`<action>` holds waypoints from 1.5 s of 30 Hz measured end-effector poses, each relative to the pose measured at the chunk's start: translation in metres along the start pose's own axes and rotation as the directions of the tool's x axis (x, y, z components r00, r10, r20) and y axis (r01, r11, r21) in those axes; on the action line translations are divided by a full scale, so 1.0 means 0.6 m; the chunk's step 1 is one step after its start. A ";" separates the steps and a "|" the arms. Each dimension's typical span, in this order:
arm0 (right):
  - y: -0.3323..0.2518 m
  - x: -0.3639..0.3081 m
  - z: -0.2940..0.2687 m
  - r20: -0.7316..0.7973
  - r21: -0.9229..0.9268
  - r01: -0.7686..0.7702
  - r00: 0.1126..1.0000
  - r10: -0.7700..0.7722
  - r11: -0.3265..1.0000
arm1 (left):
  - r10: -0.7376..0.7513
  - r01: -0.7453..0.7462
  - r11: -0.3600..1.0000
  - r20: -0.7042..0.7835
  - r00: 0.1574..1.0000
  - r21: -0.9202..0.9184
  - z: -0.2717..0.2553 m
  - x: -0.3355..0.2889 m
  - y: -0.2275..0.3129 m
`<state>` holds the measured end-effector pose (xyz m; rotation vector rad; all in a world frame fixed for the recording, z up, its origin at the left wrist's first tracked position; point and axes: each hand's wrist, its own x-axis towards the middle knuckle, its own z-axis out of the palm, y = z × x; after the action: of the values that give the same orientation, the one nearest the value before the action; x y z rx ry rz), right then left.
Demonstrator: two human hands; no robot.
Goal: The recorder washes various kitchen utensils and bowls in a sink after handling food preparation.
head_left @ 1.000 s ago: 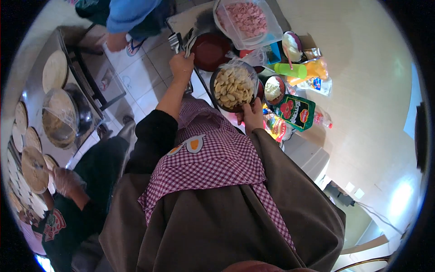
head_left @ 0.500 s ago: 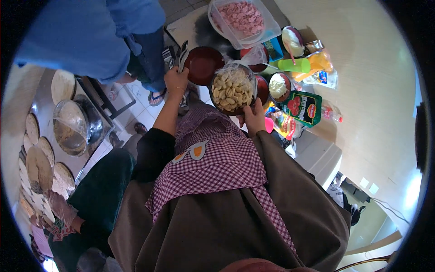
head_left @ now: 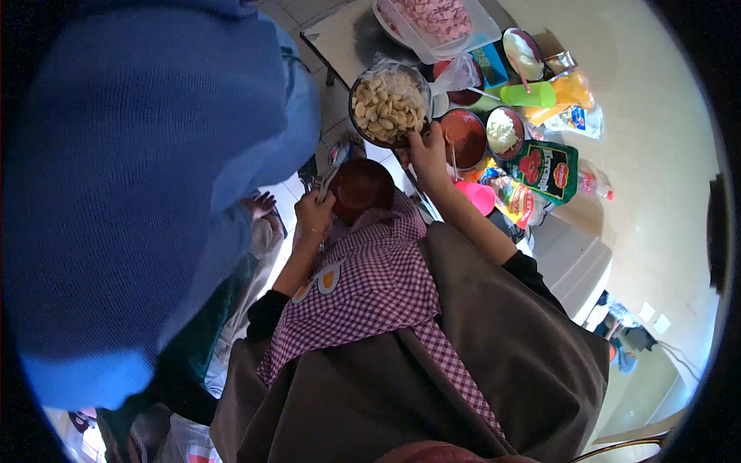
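Head view, upper middle of the frame: a dark bowl heaped with pale beige pieces is near the edge of the table, clear film bunched at its upper right rim. To its left, a narrow strip of tiled floor gives some room before a person in blue, who fills the left of the frame. To its right the space is tighter, with a reddish bowl near its lower right. Just below sits a red-brown bowl, its inside facing the camera and its lower rim close to the checked apron.

The right hand pinches the heaped bowl at its lower right rim, thumb above, the other fingers mostly hidden. The left hand is curled closed around metal cutlery and against the left rim of the red-brown bowl; how its fingers divide between the two cannot be told.

Farther out, a pink cup stands right of the right forearm, and a pale crumbly heap fills a bowl beyond the reddish one. A dark green pouch and a lime-green cup crowd the upper right, while a translucent tub of pink pieces reaches the top edge.
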<state>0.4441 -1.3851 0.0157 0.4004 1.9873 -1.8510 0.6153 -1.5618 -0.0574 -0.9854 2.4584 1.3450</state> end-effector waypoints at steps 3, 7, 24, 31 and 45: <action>0.045 0.030 0.011 -0.018 0.075 0.034 0.999 -0.033 0.997 | -0.028 0.029 0.999 0.057 0.998 -0.014 -0.006 -0.032 0.008; 0.059 0.039 0.049 -0.093 0.029 0.025 0.995 -0.022 0.999 | 0.021 -0.020 1.000 0.057 0.998 -0.018 0.019 -0.064 -0.049; 0.119 0.137 0.082 -0.233 0.391 0.077 0.972 0.017 0.917 | 0.179 -0.181 0.982 0.032 0.983 0.047 0.085 -0.183 -0.078; 0.180 -0.014 -0.021 -0.075 -0.204 0.244 0.962 -0.263 0.948 | 0.197 -0.200 0.978 0.047 0.979 0.060 0.119 -0.241 -0.079; 0.372 -0.598 -0.393 0.151 -0.088 0.035 0.988 -0.021 0.996 | 0.489 -0.475 0.868 0.430 0.759 -0.148 0.188 -0.458 -0.049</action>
<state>0.8426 -1.1108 -0.0019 0.2019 1.9747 -1.7453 0.8270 -1.3538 -0.0222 0.0168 2.3862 1.5341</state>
